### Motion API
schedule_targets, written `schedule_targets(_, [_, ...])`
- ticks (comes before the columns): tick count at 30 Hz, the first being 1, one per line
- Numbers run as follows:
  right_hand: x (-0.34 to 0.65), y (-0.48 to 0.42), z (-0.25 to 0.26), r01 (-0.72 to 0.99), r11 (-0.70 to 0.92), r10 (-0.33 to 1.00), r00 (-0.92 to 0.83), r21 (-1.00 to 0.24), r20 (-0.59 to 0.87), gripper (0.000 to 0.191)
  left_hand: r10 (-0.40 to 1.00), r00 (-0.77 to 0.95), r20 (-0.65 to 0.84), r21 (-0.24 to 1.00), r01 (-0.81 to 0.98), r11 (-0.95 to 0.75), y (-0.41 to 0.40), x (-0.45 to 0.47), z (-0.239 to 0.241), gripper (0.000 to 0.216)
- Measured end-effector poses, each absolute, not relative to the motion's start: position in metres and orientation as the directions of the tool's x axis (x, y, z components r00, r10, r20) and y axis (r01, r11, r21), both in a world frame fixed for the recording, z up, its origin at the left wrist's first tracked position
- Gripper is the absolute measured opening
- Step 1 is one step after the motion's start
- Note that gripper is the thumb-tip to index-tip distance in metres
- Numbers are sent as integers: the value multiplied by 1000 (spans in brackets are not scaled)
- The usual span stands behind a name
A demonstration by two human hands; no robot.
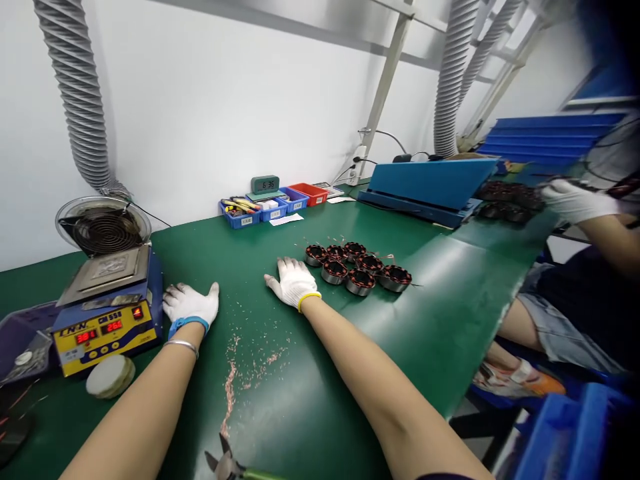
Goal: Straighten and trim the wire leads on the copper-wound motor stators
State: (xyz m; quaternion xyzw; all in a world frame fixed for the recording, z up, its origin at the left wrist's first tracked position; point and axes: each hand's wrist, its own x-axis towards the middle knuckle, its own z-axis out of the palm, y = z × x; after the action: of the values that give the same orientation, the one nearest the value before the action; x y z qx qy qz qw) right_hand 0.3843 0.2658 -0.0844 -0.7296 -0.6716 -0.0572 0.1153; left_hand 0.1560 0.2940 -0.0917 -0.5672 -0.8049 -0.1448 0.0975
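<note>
Apparently a pause at the green bench [310,393]

The left hand [193,303] lies spread, holding nothing, beside the heating unit [107,333]; the right hand [293,281], equally unladen, rests beside the wound stators [360,285]. Any pickup would call for curling fingers. A blue bin [237,222] holds yellow-handled tools.
</note>
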Motion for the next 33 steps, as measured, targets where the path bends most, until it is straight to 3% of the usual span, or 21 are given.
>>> schedule_targets(5, [387, 288, -84, 994, -79, 973, 93, -71, 211, 71, 882, -406, 241, 111, 914, 390, 324, 155, -88, 95])
schedule_targets(10, [389, 307, -86, 998, -41, 981, 50, -55, 185, 72, 927, -320, 196, 60, 947, 314, 352, 148, -83, 87])
schedule_targets(16, [384, 330, -85, 996, 75, 986, -69, -38, 149, 70, 992, 54, 112, 29, 998, -57, 374, 158, -78, 76])
schedule_targets(22, [378, 325, -88, 955, 298, 941, -294, 2, 167, 58, 886, 455, 85, 52, 886, -460, 357, 179, -81, 69])
schedule_targets(26, [377, 305, -93, 906, 424, 890, -421, 22, 174, 56, 811, 577, 101, 81, 807, -585, 331, 183, -82, 66])
schedule_targets(33, [369, 246, -95, 860, 510, 847, -499, -17, 186, 74, 731, 668, 139, 149, 716, -682, 279, 187, -88, 71])
